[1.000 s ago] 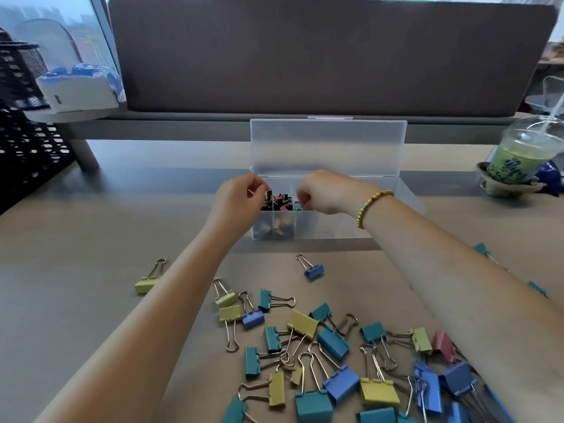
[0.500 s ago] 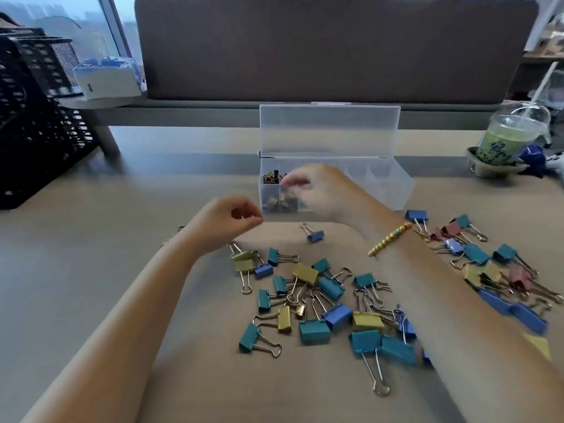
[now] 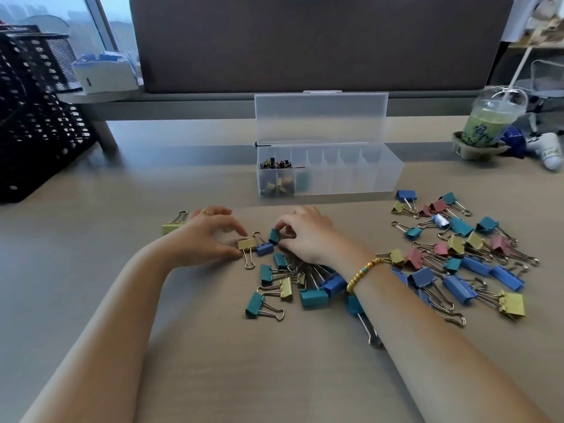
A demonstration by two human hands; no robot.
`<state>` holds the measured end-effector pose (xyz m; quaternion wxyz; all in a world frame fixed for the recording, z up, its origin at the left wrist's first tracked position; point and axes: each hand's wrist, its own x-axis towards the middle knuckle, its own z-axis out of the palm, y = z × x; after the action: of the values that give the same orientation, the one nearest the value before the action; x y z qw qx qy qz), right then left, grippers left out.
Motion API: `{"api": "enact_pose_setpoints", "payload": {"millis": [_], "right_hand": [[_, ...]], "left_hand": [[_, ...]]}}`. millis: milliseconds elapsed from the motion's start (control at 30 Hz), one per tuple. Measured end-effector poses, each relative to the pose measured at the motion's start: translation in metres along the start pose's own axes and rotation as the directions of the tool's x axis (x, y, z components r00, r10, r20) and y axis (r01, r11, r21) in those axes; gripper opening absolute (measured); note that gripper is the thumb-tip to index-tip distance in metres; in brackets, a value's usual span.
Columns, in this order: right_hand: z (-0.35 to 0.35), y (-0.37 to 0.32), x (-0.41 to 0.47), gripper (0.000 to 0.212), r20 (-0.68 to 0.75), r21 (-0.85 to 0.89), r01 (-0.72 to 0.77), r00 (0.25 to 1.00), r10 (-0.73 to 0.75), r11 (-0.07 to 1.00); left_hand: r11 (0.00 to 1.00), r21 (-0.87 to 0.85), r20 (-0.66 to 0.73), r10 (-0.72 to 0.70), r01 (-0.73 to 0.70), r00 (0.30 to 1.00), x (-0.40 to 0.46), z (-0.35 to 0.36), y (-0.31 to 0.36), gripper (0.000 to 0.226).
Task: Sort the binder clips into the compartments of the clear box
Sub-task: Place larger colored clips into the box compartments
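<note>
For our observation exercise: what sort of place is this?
Probably an office desk: a padded divider screen behind the table, a black mesh organiser, and loose binder clips.

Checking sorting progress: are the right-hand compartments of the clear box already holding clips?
No, only the leftmost compartments of the clear box hold small clips.

Clear box (image 3: 345,175) open, lid upright, small clips in leftmost compartments, beyond both hands. Yellow clip (image 3: 247,244) at left fingertips; teal clip (image 3: 273,236) pinched in right; coloured binder clips (image 3: 451,254) scattered rightward.
</note>
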<state>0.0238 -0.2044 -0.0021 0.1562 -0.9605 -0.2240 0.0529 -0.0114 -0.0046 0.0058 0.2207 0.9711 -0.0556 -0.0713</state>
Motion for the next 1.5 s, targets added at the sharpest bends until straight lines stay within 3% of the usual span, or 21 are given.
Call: {"api": "enact_pose_setpoints", "payload": {"millis": [133, 333, 467, 567, 700, 833, 933, 1033, 1167, 1233, 1267, 1300, 1367, 1433, 1500], "right_hand": [[0.002, 0.001, 0.001, 0.035, -0.045, -0.009, -0.023, 0.999, 0.022, 1.0], [0.001, 0.001, 0.001, 0.028, -0.061, -0.046, -0.055, 0.997, 0.052, 0.997], [0.001, 0.003, 0.001, 0.021, -0.065, -0.041, -0.077, 0.995, 0.075, 0.996], [0.001, 0.003, 0.0, 0.023, -0.058, -0.033, -0.072, 0.996, 0.07, 0.997], [0.001, 0.002, 0.0, 0.019, -0.08, -0.031, -0.056, 0.995, 0.053, 0.998], [-0.003, 0.0, -0.004, 0.01, -0.121, 0.205, -0.061, 0.989, 0.087, 0.977], [-0.007, 0.0, -0.003, 0.009, -0.167, 0.403, -0.032, 0.98, 0.108, 0.914], [-0.012, 0.001, -0.001, 0.014, -0.201, 0.588, -0.01, 0.967, 0.158, 0.809], [-0.013, 0.004, 0.0, 0.01, -0.186, 0.782, -0.003, 0.953, 0.238, 0.623], [-0.013, 0.003, 0.0, 0.003, -0.187, 0.789, 0.024, 0.961, 0.203, 0.614], [-0.012, 0.001, -0.001, 0.004, -0.188, 0.773, 0.04, 0.968, 0.169, 0.633], [-0.012, -0.001, -0.001, 0.006, -0.189, 0.742, 0.053, 0.973, 0.132, 0.669], [-0.009, -0.004, 0.0, 0.013, -0.199, 0.608, 0.055, 0.976, 0.084, 0.792], [-0.004, -0.007, 0.002, 0.018, -0.188, 0.415, 0.017, 0.98, 0.068, 0.91], [0.001, -0.013, 0.002, 0.023, -0.136, 0.227, -0.044, 0.988, 0.077, 0.973]], "left_hand": [[0.998, 0.053, -0.065, 0.027, -0.023, 0.998, 0.004, 0.003, 0.003, 0.022], [0.988, 0.144, -0.1, -0.05, 0.064, 0.994, 0.002, 0.003, 0.007, 0.036], [0.969, 0.221, 0.022, -0.122, 0.114, 0.992, 0.004, 0.013, 0.016, 0.041], [0.975, 0.198, -0.065, -0.091, 0.102, 0.994, 0.008, 0.018, 0.018, 0.02], [0.974, 0.189, -0.163, -0.093, 0.123, 0.982, 0.013, 0.02, 0.018, 0.02], [0.984, 0.095, -0.256, -0.12, 0.148, 0.959, 0.011, 0.014, 0.016, 0.013], [0.982, -0.161, -0.299, -0.143, 0.098, 0.943, 0.011, 0.008, 0.011, 0.003], [0.879, -0.473, -0.308, -0.237, 0.068, 0.921, 0.014, 0.005, 0.008, 0.009], [0.592, -0.804, -0.337, -0.362, -0.065, 0.869, 0.014, 0.001, 0.007, 0.014], [0.416, -0.898, -0.33, -0.42, -0.143, 0.846, 0.015, -0.001, 0.006, 0.016], [0.375, -0.913, -0.331, -0.449, -0.161, 0.83, 0.016, 0.0, 0.005, 0.015], [0.395, -0.906, -0.343, -0.477, -0.151, 0.809, 0.02, 0.001, 0.003, 0.012], [0.586, -0.809, -0.399, -0.506, -0.034, 0.764, 0.027, 0.004, -0.001, 0.008], [0.852, -0.495, -0.463, -0.425, 0.171, 0.778, 0.032, 0.007, -0.004, 0.023], [0.936, -0.139, -0.452, -0.35, 0.323, 0.82, 0.035, 0.009, -0.001, 0.028]]}}
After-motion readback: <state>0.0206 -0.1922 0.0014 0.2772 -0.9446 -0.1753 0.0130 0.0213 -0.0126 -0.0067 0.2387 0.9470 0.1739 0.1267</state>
